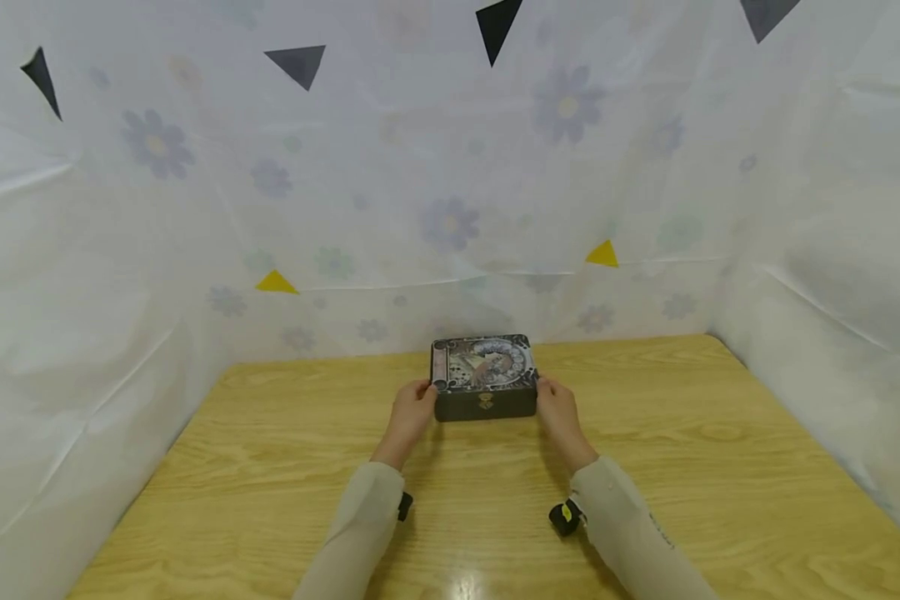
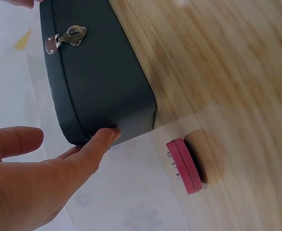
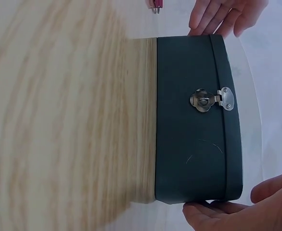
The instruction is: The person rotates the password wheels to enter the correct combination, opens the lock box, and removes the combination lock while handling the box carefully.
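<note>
A dark green lidded box point(image 1: 487, 367) with an illustrated top stands at the far middle of the table, its metal clasp point(image 3: 202, 99) facing me and fastened. My left hand point(image 1: 410, 412) touches the box's left end. In the left wrist view the fingers point(image 2: 100, 147) lie fairly straight on that end, the thumb held off it. My right hand point(image 1: 561, 417) is against the right end; in the right wrist view its fingers point(image 3: 203, 214) touch the box and the thumb stands apart. I cannot tell whether the box is slightly raised.
A small red object point(image 2: 185, 166) with metal fittings lies on the wooden table point(image 1: 270, 467) near the box's left end. White flower-print sheeting point(image 1: 450, 150) hangs behind and at both sides. Black devices point(image 1: 566, 517) sit at my wrists.
</note>
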Tool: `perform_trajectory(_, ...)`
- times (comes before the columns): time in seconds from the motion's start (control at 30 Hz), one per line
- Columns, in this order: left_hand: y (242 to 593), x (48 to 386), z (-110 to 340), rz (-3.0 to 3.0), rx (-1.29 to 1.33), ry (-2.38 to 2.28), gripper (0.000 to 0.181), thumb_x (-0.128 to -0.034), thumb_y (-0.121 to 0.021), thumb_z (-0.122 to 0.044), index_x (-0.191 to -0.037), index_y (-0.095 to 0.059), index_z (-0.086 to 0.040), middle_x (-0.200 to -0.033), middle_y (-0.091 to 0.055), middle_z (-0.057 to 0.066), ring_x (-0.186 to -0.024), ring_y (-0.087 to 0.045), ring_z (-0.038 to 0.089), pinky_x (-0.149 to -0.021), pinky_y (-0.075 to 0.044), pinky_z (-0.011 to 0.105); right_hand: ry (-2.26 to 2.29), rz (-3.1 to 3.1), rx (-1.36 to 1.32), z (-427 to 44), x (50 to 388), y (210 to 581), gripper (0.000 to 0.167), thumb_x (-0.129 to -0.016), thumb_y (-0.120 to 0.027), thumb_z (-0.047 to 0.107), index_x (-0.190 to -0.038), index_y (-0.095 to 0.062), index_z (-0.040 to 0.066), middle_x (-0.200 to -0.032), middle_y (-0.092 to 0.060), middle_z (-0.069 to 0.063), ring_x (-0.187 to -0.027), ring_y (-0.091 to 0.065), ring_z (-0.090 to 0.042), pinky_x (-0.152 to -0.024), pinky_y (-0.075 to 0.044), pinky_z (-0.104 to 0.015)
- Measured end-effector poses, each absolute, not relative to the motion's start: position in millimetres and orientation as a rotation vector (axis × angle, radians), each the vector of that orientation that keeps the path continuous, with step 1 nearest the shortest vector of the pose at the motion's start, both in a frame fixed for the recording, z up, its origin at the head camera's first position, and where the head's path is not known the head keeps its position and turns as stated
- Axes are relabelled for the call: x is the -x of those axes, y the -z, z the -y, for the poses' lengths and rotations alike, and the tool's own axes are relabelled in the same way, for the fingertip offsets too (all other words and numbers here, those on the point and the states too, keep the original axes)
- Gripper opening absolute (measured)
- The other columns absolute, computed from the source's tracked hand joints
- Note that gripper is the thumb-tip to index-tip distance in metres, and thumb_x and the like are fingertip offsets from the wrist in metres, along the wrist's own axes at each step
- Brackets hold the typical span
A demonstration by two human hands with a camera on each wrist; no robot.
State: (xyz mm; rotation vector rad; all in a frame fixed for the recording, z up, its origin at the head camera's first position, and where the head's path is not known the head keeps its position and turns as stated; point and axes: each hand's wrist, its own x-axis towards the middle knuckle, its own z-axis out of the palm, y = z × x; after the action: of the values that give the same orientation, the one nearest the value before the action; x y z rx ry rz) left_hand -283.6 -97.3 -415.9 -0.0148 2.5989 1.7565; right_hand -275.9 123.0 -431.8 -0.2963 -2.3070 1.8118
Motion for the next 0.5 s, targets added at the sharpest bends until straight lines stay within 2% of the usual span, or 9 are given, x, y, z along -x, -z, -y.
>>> perform_trajectory(0.3,417.9,280.7,96.7,-2.700,-0.040,-1.697,0.048,-0.1026,-0.044,-0.021,-0.139,-0.040,0.009,-0.139,-0.044,0.028,-0.128,-0.041,0.042,-0.102,-0.039,0.052,-1.726,2.373,0.244,-130.7,272.4,428.8,0.043,-0.103,-0.033,0.013,-0.134,-0.042,-0.016,-0.138,-0.042,-0.033,-0.130,-0.038,-0.045,-0.108,-0.031,-0.051)
perform_trajectory(0.5,412.4,266.4,104.6,-2.960,-0.205,-1.579,0.048,-0.1021,-0.046,-0.022,-0.139,-0.040,0.009,-0.137,-0.041,0.028,-0.129,-0.036,0.044,-0.104,-0.034,0.056,-1.607,2.446,0.062,-148.3,256.7,416.1,0.052,-0.106,-0.031,0.025,-0.144,-0.030,-0.010,-0.144,-0.031,-0.031,-0.131,-0.032,-0.046,-0.105,-0.030,-0.057)
